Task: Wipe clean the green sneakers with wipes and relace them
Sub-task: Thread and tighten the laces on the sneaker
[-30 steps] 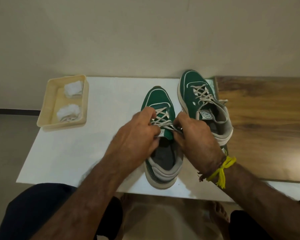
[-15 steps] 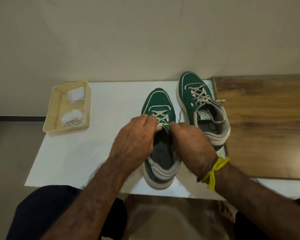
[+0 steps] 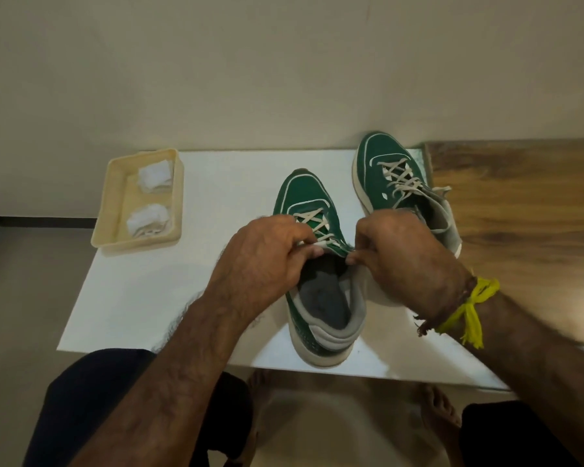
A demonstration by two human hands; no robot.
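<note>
So, progress: near sneaker (image 3: 317, 291) on the white tabletop (image 3: 169, 291), laced partway; top eyelets seemingly left.
Left hand (image 3: 267, 257): grip pinches the lace (image 3: 312, 227).
Right hand (image 3: 402, 261): grip pinches the tongue edge.
Far sneaker (image 3: 398, 183): laced.
Wipes (image 3: 149, 217): in tray (image 3: 115, 200).

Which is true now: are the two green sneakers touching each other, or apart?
Cannot tell. In the head view the right hand covers the space between the near sneaker and the far sneaker.

Both sneakers, the near one (image 3: 304, 203) and the far right one (image 3: 381, 156), are coloured dark green with cream laces and pale soles. A white counter (image 3: 216, 197), beige tray (image 3: 110, 210), white wipes (image 3: 154, 173) and yellow wrist thread (image 3: 472, 308) are seen.
</note>
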